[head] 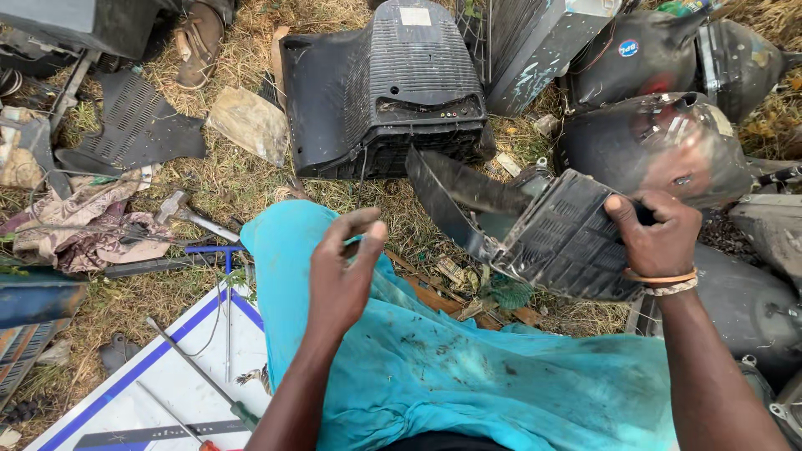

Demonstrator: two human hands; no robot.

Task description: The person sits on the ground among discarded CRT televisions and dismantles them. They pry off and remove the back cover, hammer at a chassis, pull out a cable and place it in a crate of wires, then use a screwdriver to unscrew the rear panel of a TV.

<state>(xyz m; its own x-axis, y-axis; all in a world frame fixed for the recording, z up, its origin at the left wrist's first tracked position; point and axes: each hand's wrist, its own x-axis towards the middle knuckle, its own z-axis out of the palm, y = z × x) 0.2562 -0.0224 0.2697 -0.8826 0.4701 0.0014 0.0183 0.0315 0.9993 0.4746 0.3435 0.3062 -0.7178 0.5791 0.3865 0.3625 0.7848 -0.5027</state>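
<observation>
While the right hand [660, 238] clamps the top edge of the broken black plastic casing [555, 234], held tilted above the grass [242, 179] beside the blue cloth [468, 367], the left hand [342, 271] hovers half-curled and empty; the casing looks light, stiff and jagged, best gripped along its intact ribbed edge.

This is an open-air scrap yard for old televisions, set on dry grass [242, 179] rather than any floor. A black plastic TV back shell [388, 92] lies among bare picture tubes [660, 146] and broken casing pieces [138, 125]. A hammer [188, 213] and a screwdriver [209, 380] lie on the ground beside rags [83, 225] and a white board [180, 376].
</observation>
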